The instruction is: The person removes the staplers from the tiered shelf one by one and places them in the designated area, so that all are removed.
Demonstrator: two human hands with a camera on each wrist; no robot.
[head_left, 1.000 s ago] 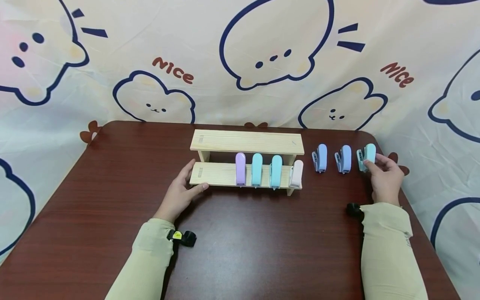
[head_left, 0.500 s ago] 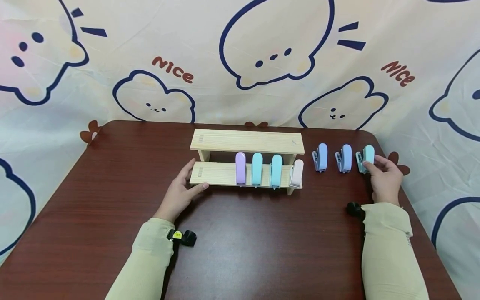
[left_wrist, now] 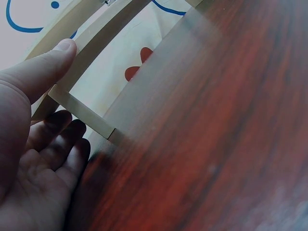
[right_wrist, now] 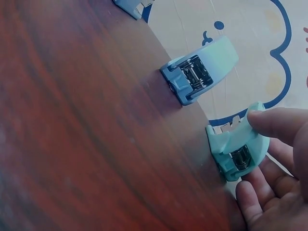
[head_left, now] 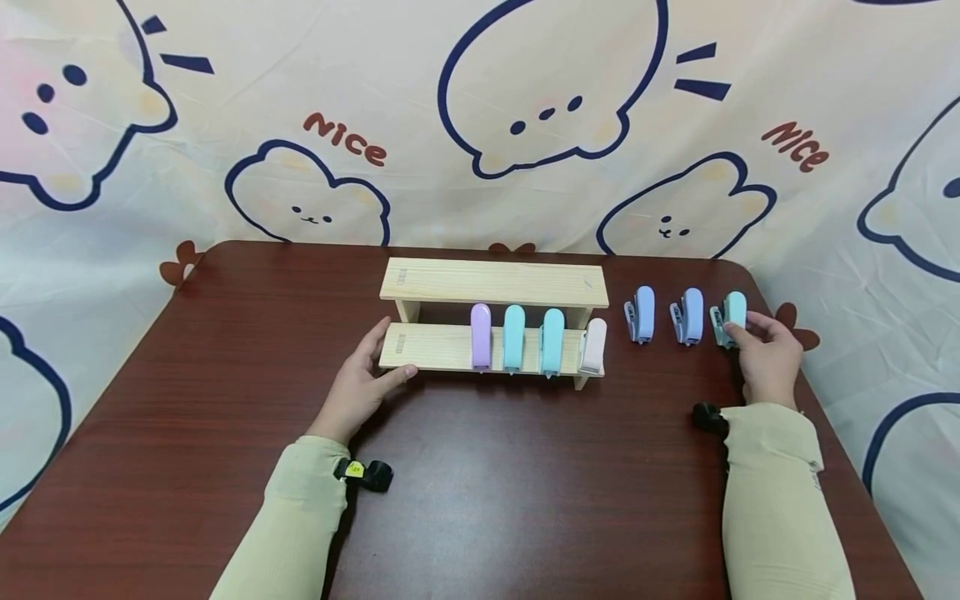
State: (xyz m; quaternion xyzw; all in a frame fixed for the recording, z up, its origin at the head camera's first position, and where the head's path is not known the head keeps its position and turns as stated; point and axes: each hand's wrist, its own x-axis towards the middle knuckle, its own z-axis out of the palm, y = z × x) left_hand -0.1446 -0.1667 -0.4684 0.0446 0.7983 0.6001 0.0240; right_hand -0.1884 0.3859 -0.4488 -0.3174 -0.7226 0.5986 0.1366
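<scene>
On the table a two-step wooden rack [head_left: 435, 346] carries a purple stapler [head_left: 481, 337], two turquoise staplers, one of them a turquoise stapler [head_left: 513, 338] beside the purple one, and a white stapler [head_left: 592, 347] on its lower step. My left hand [head_left: 356, 387] holds the rack's left end, thumb at the front edge; in the left wrist view the thumb lies over the wood and the other fingers are beside the leg. At the far right, my right hand [head_left: 768, 358] pinches a mint-green stapler [right_wrist: 240, 144] between thumb and fingers. The stapler appears to stand on the tabletop.
Two blue staplers, a nearer blue stapler [head_left: 641, 315] and another blue stapler [head_left: 687, 317], stand between the rack and my right hand. The rack's bare upper step [head_left: 495, 283] is at the back. A printed cloth [head_left: 420, 100] hangs behind the dark wooden table [head_left: 540, 500].
My right hand has shifted slightly left with the mint-green stapler, bringing it a little closer to the blue ones. My left hand and the rack have not moved.
</scene>
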